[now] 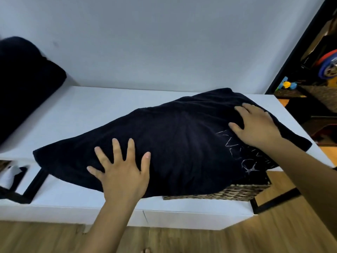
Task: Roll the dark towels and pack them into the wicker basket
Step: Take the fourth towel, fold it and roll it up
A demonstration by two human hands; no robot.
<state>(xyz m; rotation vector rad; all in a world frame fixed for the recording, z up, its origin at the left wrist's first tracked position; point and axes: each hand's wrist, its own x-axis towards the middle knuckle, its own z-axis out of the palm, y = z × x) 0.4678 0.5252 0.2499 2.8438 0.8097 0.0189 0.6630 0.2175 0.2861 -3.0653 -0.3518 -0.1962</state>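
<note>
- Your left grip (120,170) lies flat on the dark towel (173,143), fingers spread and straight. It presses down and clasps nothing.
- Your right grip (255,126) is likewise released, palm down on the towel's right part, just above the pale stitched lettering (231,143).
- The towel is draped loosely over the top of the wicker basket (228,193), which stands at the near right corner of the desk (102,106). Its left part spills off the basket and rests along the desk's near edge.
- Only the basket's near wall and a strip of its right rim show below the cloth. You cannot see inside it, so whether any rolled towel is already packed cannot be told.
- This towel reads as spread out or loosely bunched, not rolled: no tight cylinder shows anywhere along it. I judge its rolling as not yet done.
- A second dark bundle (27,75) sits at the far left end of the desk, against the wall and well apart from the basket. It is blurred, so rolled or merely heaped cannot be told, but it is plainly outside the basket.
- By this showing you are early to midway: at least one towel needs rolling and tucking in, and the left bundle needs bringing over.
</note>
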